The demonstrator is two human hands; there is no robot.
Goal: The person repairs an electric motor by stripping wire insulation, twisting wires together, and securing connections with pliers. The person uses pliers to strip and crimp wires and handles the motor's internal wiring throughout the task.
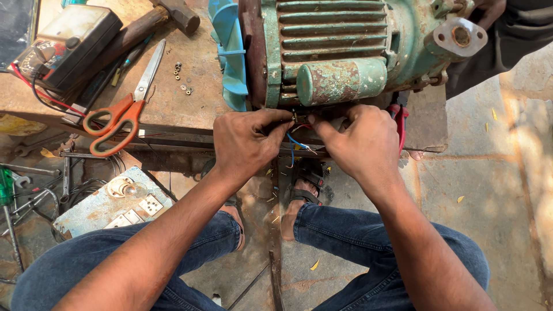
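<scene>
Head view, looking down past two denim knees and two sandalled feet. Centre of frame: left hand point(249, 140) closed in a pinch, fingertips on the thin wires point(296, 140) just under one worn green electric motor point(340, 49); right hand point(358, 140) likewise closed, thumb and forefinger pinching the same spot from the other side, the two hands nearly touching. One blue wire and at least one red one trailing down between them; exact count of strands too small to tell. Motor at upper centre, lying on the edge of one rusty metal workbench point(173, 103), with one pale blue fan point(230, 55) at its left end and one cylindrical housing on its near side. Upper left: one pair of orange-handled scissors point(118, 112), blades shut, flat on the bench; one hammer point(152, 23) above them; one meter point(66, 43) with red and black leads at the corner; a handful of small nuts point(183, 78) scattered between scissors and fan. Lower left: one pale switch plate point(112, 204) on the ground beside loose spanners point(34, 173). Upper right corner: another person's dark sleeve point(507, 34), well apart from both hands.
</scene>
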